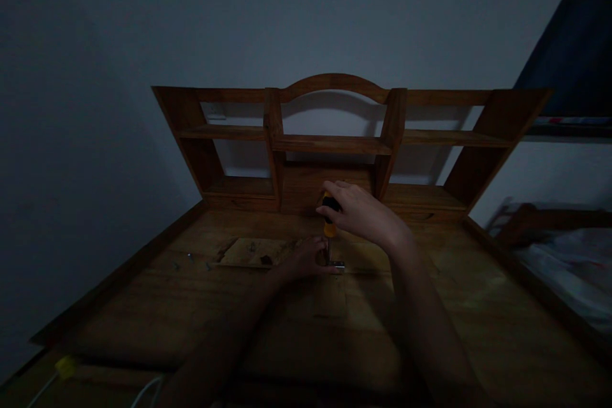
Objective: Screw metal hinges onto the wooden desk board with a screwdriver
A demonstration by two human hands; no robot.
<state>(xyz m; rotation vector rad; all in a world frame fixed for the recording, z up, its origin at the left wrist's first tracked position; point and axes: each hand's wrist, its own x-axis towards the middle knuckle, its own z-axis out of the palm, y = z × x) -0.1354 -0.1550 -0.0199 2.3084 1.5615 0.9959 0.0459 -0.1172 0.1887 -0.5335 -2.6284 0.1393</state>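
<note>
My right hand [351, 204] is wrapped over the black and yellow handle of a screwdriver [329, 229], which stands nearly upright with its shaft pointing down. At the tip lies a small shiny metal bracket [338, 264], perhaps a hinge. My left hand [308, 258] is closed around the bracket's left end, its thumb and fingers on either side of the shaft's foot. Beneath the bracket is a piece of wood [329, 298] on the desk top. Dim light hides the exact contact of tip and screw.
A pale wooden board [251, 252] with dark marks lies left of my hands. Several small screws [190, 256] are scattered farther left on the wooden desk [454, 287]. A wooden shelf unit [335, 144] stands along the back. A yellow object [65, 367] with a white cable sits lower left.
</note>
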